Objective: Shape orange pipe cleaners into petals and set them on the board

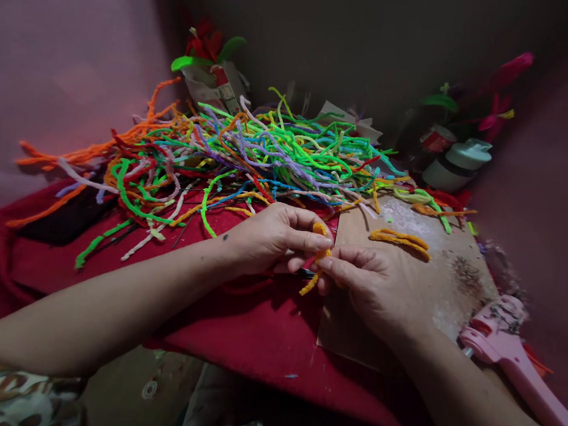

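Between my two hands is a short orange-yellow pipe cleaner (310, 284), its lower end hanging below my fingertips and its top poking up by my left thumb. My left hand (281, 237) pinches its upper part between thumb and forefinger. Lower down, my right hand (375, 285) grips the same piece, with both hands' fingertips almost touching. Part of the pipe cleaner is hidden behind the fingers. A folded bundle of orange-yellow pipe cleaners (400, 240) lies on the brown board (353, 333) just beyond my right hand.
A big tangled heap of multicoloured pipe cleaners (290, 150) spreads across the back of the red cloth (236, 342). At the right lies a pink glue gun (507, 342). Behind stand a pale-lidded container (457, 164) and red flowers (207, 45) in a holder.
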{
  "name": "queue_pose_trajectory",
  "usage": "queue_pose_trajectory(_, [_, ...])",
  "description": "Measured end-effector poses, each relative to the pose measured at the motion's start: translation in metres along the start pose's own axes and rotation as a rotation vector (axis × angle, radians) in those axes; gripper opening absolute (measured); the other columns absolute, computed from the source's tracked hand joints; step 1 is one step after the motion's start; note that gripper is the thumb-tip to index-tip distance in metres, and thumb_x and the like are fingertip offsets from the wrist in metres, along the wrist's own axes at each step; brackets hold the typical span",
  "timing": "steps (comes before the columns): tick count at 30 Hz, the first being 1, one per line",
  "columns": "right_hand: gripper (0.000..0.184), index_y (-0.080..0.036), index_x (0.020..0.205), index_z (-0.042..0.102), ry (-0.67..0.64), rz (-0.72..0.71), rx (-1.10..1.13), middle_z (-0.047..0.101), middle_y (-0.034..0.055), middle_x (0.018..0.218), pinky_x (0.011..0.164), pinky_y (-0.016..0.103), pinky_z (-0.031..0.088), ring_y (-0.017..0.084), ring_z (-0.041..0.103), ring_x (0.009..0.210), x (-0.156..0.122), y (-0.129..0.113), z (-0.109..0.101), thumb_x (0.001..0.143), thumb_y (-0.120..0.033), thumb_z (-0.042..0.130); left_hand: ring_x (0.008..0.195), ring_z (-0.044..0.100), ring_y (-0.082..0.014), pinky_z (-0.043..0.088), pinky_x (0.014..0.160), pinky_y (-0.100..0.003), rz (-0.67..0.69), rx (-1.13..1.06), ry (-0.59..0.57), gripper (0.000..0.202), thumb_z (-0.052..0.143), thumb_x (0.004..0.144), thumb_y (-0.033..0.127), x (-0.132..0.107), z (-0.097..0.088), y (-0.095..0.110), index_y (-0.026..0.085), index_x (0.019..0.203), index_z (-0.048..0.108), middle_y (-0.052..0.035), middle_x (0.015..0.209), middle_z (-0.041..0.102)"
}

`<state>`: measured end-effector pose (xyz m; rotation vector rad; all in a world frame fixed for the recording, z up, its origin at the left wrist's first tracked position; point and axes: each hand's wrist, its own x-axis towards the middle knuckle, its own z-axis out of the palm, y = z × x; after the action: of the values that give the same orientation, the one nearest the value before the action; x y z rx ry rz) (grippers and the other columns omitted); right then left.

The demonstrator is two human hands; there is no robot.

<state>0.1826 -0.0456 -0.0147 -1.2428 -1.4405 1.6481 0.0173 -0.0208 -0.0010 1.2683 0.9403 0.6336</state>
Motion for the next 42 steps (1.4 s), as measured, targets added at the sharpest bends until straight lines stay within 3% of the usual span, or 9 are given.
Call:
queue_pose_trajectory(4, [0.022,-0.015,0.058,0.061,0.004,0.003,-0.001,0.057,0.0001,0.053,0.048,0.021,0.033,0.008,0.046,0.048,0.003,0.004,0.002,0.074,-0.029,0.057,0.037,0.042,-0.0034,0.03,0.036,-0.014,0.048,0.069,0.15,0.015,0.059,0.074,0.026,-0.001,0.009,-0.005,0.013,0.067,0.057,0.004,0.047,0.052])
queue_pose_trajectory(8, [0.022,-0.015,0.057,0.061,0.009,-0.05,0.003,0.059,0.0002,0.055,0.054,0.021,0.037,0.008,0.049,0.053,0.003,0.006,0.003,0.076,-0.024,0.055,0.04,0.044,-0.0036,0.035,0.039,-0.013,0.159,0.214,0.318,0.014,0.06,0.073,0.023,-0.002,0.017,-0.007,0.013,0.064,0.057,0.005,0.047,0.051])
queue_pose_trajectory(16, [0.025,-0.015,0.052,0.061,0.026,-0.026,-0.005,0.058,0.0004,0.051,0.049,0.02,0.036,0.007,0.047,0.047,0.001,-0.001,0.002,0.073,-0.028,0.059,0.038,0.041,-0.0028,0.03,0.037,-0.014,0.163,0.088,0.193,0.018,0.059,0.075,0.027,-0.004,0.012,-0.003,0.012,0.066,0.058,0.0044,0.049,0.052])
queue_pose_trajectory(23, [0.021,-0.018,0.054,0.061,-0.042,0.029,0.073,0.057,-0.0012,0.049,0.044,0.021,0.035,0.008,0.047,0.043,0.001,0.002,0.003,0.072,-0.028,0.06,0.038,0.031,-0.001,0.022,0.037,-0.014,0.165,0.081,0.292,0.02,0.065,0.07,0.025,-0.002,0.013,0.0,0.012,0.059,0.054,0.0075,0.043,0.04])
queue_pose_trajectory(27, [0.023,-0.018,0.055,0.063,-0.027,-0.006,0.106,0.059,-0.0005,0.051,0.046,0.021,0.034,0.008,0.047,0.046,0.001,0.004,0.004,0.072,-0.033,0.062,0.035,0.029,-0.0017,0.019,0.036,-0.016,0.051,-0.074,0.174,0.021,0.065,0.07,0.03,0.003,0.007,-0.002,0.014,0.064,0.052,0.0075,0.044,0.041])
queue_pose_trajectory(31, [0.027,-0.017,0.054,0.063,0.033,-0.029,0.154,0.059,0.0006,0.051,0.047,0.022,0.035,0.008,0.046,0.045,0.003,0.007,0.002,0.074,-0.035,0.062,0.035,0.031,-0.0017,0.021,0.037,-0.016,0.031,-0.177,0.097,0.023,0.063,0.073,0.037,0.006,0.001,-0.006,0.016,0.075,0.053,0.0069,0.049,0.044])
queue_pose_trajectory(37, [0.011,-0.017,0.07,0.067,0.006,-0.076,0.476,0.063,0.0003,0.058,0.057,0.022,0.043,0.009,0.054,0.054,0.013,0.014,-0.005,0.072,-0.028,0.066,0.033,0.032,-0.0019,0.02,0.034,-0.015,-0.041,-0.038,0.02,0.025,0.063,0.073,0.038,0.004,0.0,-0.002,0.016,0.081,0.053,0.0068,0.05,0.047])
queue_pose_trajectory(40, [0.013,-0.016,0.067,0.065,0.035,-0.099,0.497,0.063,0.0007,0.059,0.058,0.023,0.046,0.01,0.056,0.054,0.014,0.014,-0.006,0.072,-0.028,0.066,0.037,0.038,-0.0032,0.023,0.034,-0.015,-0.082,0.11,0.015,0.022,0.066,0.069,0.031,0.002,0.004,0.001,0.014,0.075,0.053,0.0035,0.056,0.053])
queue_pose_trajectory(42, [0.014,-0.016,0.066,0.063,0.095,-0.094,0.452,0.063,0.0002,0.057,0.058,0.023,0.047,0.009,0.057,0.052,0.014,0.012,-0.006,0.071,-0.029,0.067,0.039,0.039,-0.0038,0.025,0.037,-0.016,-0.041,0.264,0.043,0.019,0.062,0.072,0.03,0.001,0.006,0.002,0.013,0.068,0.054,0.0033,0.054,0.051])
